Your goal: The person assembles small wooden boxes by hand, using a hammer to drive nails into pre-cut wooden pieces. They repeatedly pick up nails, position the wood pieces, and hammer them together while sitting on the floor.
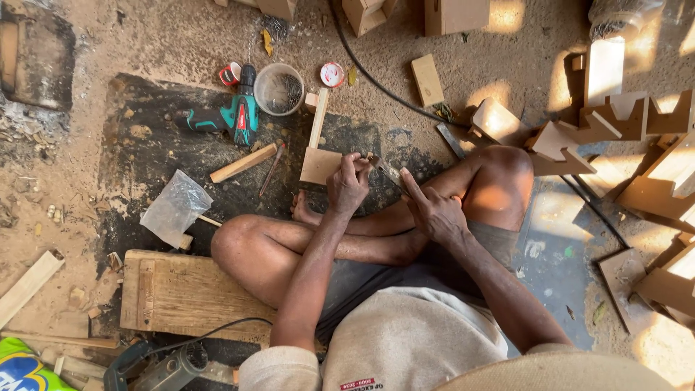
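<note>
I sit cross-legged on a dusty floor. My left hand [348, 185] is closed around the near end of a slim metal tool [386, 171], just in front of a small upright wooden piece [319, 161] made of a square board and a narrow strip. My right hand [433, 210] lies beside it with the forefinger stretched along the tool's other end. What kind of tool it is I cannot tell.
A green cordless drill [239, 116], a clear tub of screws [279, 88] and a wooden stick [243, 163] lie on the dark mat ahead. A plastic bag [176, 206] and a wooden board [184, 293] are at left. Cut wooden shapes [615, 123] pile up at right. A black cable [376, 80] crosses the floor.
</note>
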The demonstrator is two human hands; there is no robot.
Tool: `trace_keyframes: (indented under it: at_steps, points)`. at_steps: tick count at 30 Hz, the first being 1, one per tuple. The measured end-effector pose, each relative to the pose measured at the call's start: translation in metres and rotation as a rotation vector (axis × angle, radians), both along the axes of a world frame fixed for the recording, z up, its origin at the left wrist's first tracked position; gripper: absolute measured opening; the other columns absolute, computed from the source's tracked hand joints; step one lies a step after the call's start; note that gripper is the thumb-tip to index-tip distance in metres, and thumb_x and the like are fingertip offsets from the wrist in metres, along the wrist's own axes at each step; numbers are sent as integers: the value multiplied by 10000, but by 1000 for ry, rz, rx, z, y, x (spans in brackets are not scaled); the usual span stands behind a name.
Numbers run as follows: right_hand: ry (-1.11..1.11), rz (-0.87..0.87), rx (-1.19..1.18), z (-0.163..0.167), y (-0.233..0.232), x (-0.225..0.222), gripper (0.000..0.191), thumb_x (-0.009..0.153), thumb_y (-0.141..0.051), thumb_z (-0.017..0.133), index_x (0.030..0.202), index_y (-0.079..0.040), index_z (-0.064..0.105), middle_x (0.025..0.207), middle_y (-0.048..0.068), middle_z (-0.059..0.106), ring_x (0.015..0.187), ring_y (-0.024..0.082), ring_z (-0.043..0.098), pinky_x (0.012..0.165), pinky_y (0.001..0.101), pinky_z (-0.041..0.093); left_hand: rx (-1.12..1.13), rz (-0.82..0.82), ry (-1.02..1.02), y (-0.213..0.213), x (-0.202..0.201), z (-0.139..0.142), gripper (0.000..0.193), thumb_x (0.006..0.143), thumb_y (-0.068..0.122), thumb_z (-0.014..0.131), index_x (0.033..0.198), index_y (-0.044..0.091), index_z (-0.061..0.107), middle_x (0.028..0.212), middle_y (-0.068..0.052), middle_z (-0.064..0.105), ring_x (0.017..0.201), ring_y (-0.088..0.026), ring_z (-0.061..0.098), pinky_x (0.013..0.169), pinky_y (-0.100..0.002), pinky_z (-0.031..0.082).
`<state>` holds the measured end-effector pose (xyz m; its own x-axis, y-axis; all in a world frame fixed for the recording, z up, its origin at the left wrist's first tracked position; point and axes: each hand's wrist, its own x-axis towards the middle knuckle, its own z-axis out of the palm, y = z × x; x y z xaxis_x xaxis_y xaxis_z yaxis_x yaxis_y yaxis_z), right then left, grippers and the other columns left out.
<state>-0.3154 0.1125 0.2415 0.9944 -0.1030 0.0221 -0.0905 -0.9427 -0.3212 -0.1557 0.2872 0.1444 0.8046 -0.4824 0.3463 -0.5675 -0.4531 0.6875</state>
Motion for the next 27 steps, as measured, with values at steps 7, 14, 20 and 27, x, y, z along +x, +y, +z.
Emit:
trace_keyframes:
  at_steps: [7, 14, 20, 27]
  points:
    - [-53, -13, 23, -3, 9, 1, 696, 1001, -301, 646, 1615, -173, 346, 747, 91, 632, 513, 249, 600, 430, 445, 461, 28, 12, 64, 8, 6, 8, 379, 910, 76, 790, 1194, 5, 548, 896, -85, 780, 857, -247, 784, 698, -367, 626]
    - [-54, 17, -15, -3, 13, 0, 673, 1013, -271, 668, 1605, -157, 369, 742, 79, 643, 465, 244, 573, 404, 427, 460, 19, -17, 90, 14, 1, 10, 600, 927, 73, 773, 1400, -58, 428, 967, -105, 784, 918, -250, 782, 752, -354, 650]
    - [-126, -9, 70, 1, 22, -5, 681, 1027, -282, 667, 1617, -141, 357, 764, 98, 637, 494, 246, 578, 448, 408, 476, 6, -50, 89, 31, -15, 21, 868, 884, 109, 824, 1556, -48, 297, 1262, -224, 666, 1145, -331, 699, 957, -419, 627]
    - [-84, -16, 135, 2, 29, -15, 720, 1003, -268, 673, 1628, -136, 342, 795, 108, 655, 549, 266, 615, 496, 426, 492, 319, 84, -94, 44, -23, 24, 494, 882, 409, 805, 1220, 75, 670, 1281, -95, 678, 1316, -308, 508, 1146, -609, 245]
